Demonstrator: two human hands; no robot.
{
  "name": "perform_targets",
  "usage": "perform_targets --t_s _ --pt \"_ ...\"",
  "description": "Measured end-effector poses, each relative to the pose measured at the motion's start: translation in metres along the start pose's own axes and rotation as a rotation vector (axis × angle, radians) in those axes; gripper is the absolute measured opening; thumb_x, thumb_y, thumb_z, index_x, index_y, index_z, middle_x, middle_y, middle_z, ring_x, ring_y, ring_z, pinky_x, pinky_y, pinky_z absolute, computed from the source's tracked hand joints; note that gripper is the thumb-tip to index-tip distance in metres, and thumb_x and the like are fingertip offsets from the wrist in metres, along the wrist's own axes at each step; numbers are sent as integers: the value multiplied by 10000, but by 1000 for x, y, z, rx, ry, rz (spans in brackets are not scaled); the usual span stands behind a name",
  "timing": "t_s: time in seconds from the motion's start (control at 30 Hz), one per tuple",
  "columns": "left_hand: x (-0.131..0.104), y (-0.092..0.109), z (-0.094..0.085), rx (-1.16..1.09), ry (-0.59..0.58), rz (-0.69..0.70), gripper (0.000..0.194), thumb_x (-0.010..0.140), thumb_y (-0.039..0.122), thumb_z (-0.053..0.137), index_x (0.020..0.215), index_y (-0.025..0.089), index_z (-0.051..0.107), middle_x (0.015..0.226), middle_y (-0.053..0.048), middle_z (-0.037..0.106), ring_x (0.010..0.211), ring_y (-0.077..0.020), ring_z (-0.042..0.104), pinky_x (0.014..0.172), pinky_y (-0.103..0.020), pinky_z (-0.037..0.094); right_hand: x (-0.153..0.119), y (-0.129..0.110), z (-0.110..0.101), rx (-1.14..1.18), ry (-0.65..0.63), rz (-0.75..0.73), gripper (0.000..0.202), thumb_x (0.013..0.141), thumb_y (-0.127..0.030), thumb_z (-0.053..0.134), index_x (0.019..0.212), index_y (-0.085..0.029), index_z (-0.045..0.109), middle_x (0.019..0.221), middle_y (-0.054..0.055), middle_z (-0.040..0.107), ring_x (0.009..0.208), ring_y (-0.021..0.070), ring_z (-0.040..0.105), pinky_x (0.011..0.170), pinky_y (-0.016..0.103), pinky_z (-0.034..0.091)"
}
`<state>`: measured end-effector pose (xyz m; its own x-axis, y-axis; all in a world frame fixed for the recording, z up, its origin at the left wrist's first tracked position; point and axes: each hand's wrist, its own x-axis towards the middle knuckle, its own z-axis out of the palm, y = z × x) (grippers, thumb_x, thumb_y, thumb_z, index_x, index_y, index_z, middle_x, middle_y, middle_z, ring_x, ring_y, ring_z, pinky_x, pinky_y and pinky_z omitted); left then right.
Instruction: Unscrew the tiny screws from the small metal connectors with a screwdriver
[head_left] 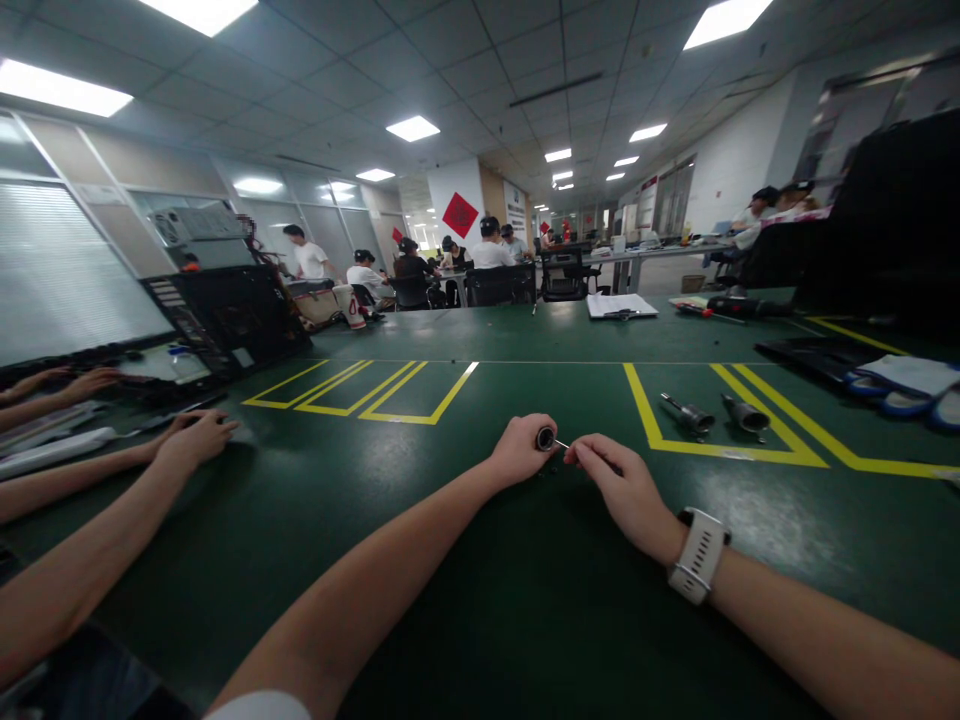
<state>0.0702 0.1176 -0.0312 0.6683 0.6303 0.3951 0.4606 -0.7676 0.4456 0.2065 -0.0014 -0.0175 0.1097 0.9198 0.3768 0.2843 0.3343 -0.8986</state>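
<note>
My left hand (523,448) is closed around a dark metal cylindrical part (546,438), its round hollow end facing me. My right hand (611,480), with a pale watch on the wrist, pinches a thin metal rod-like tool (562,445). The rod's tip reaches the side of the cylinder; its exact kind is hidden by the fingers. Tiny dark bits (553,470) lie on the green table below my hands. To the right, two similar metal parts, a cup-shaped one with a shank (688,412) and another (745,413), lie inside a yellow taped outline.
Yellow tape (397,418) marks more outlines on the green table (360,550). A co-worker's hands (191,440) rest at the left. A clipboard with paper (621,306), a power-drill-like tool (750,305) and blue-handled items (904,395) lie farther off. Several people sit at tables behind.
</note>
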Motion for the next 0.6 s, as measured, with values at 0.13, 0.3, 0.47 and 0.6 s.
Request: perform_targets --t_s 0.13,0.3,0.47,0.6 --pt "0 2 -2 31 -4 24 70 698 194 622 714 164 561 696 15 556 693 -134 512 655 -256 376 -3 -2 3 -156 49 -84 184 826 -291 498 735 -231 646 770 45 619 755 216 533 678 348 372" --pt "-2 2 -3 79 -20 114 52 721 182 602 710 163 555 710 15 545 693 -127 508 666 -262 356 1 3 -2 7 45 44 234 808 -291 490 639 -209 630 718 41 625 745 214 544 695 347 372" --pt "0 -1 -1 2 -15 133 94 708 184 625 697 155 536 699 22 527 669 -113 490 646 -245 358 7 12 -4 366 34 236 232 766 -302 490 637 -179 639 682 50 643 716 204 553 717 357 394" --pt "1 -2 0 -26 -6 82 107 706 198 631 704 155 533 692 23 521 655 -111 475 624 -237 363 7 14 -3 371 48 238 230 777 -316 484 666 -179 631 706 51 638 718 199 545 698 352 395"
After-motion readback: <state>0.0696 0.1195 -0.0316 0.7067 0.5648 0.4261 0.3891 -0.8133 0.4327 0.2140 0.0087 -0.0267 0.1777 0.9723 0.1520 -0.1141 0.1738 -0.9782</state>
